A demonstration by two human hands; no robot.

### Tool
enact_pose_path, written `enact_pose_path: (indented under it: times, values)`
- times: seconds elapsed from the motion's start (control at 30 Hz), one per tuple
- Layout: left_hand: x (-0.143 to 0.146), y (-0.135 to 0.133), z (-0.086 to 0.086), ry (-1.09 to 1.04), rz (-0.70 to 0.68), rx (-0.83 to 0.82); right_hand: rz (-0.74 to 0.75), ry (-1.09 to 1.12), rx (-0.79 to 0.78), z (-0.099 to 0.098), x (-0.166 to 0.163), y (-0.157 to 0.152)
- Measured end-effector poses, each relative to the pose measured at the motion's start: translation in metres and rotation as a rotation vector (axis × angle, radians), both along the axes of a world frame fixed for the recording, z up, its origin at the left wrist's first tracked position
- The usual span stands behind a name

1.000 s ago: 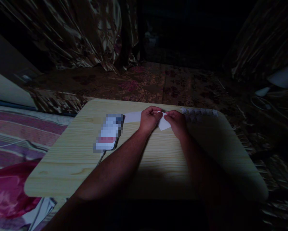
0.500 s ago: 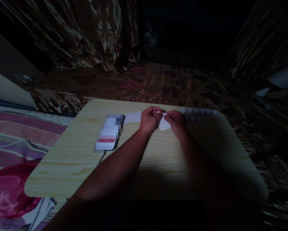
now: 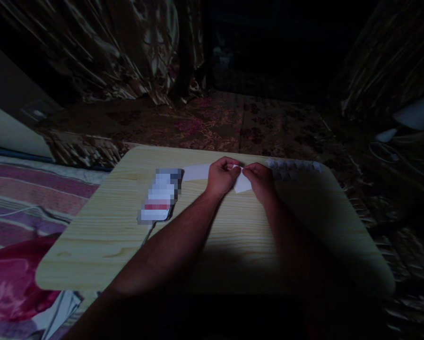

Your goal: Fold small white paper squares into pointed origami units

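At the pale wood-grained table (image 3: 229,245), the bare left hand (image 3: 221,178) and bare right hand (image 3: 261,179) pinch a small white paper piece (image 3: 242,184). A rectangular lit-screened phone (image 3: 160,193) lies to their left.

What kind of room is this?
Probably a bedroom or similar home space, dimly lit: a striped cloth, likely bedding, lies left of the wooden table, and patterned curtains hang beyond it.

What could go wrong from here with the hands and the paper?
The right hand is close to the small pale pieces and might knock them. The left forearm lies near the cable of the phone and could snag it. The white paper, pinched by the left hand and the right one, might crease unintentionally.
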State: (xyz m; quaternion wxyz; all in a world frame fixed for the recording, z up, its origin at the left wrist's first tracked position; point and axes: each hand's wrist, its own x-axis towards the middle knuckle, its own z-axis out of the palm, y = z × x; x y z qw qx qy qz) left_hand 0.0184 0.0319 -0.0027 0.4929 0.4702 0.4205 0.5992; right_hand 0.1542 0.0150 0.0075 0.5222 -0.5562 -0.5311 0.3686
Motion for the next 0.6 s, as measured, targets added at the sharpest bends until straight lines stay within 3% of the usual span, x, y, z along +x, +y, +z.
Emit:
enact_pose_path:
  times: [0.37,0.6]
  values:
    - [0.0002,-0.0001,-0.0013,0.014,-0.012,0.002,-0.006,-0.009,0.020,-0.0087,0.0016,0.0046]
    - [0.0005,-0.0013,0.0021,-0.014,-0.053,-0.042,-0.014,-0.044,0.039,-0.0043,0.0030,0.0021]
